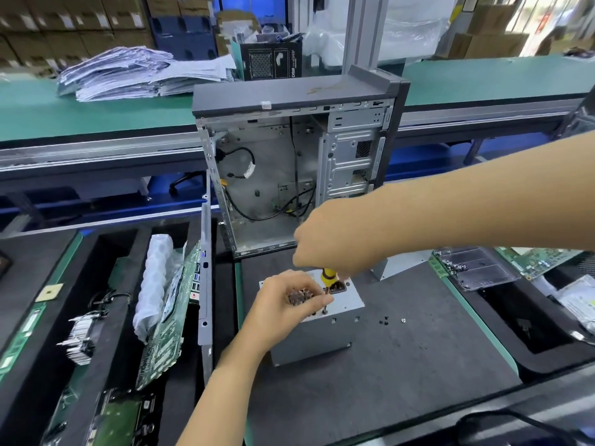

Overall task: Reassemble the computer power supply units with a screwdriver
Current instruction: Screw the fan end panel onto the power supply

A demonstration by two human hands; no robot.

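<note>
Driving a screw into the top face of the power supply unit (335, 320), a stiff, fairly heavy-looking metal box standing on the dark mat (402, 381) before the open computer case (289, 175). Right hand (325, 239) clamped round the yellow-handled screwdriver (329, 281), tip down. Left hand (286, 300) curled around something dark, steadying by the shaft. Best gripped by its flat sides; loose screws (384, 320) nearby, easily scattered.

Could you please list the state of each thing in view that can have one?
Power supply unit: standing on the mat, screw being driven into its top.
Screwdriver: upright, tip on the screw.
Right hand: grips the screwdriver.
Left hand: holds cables.
Computer case: side open.
Loose screws: lying on the mat.
</note>
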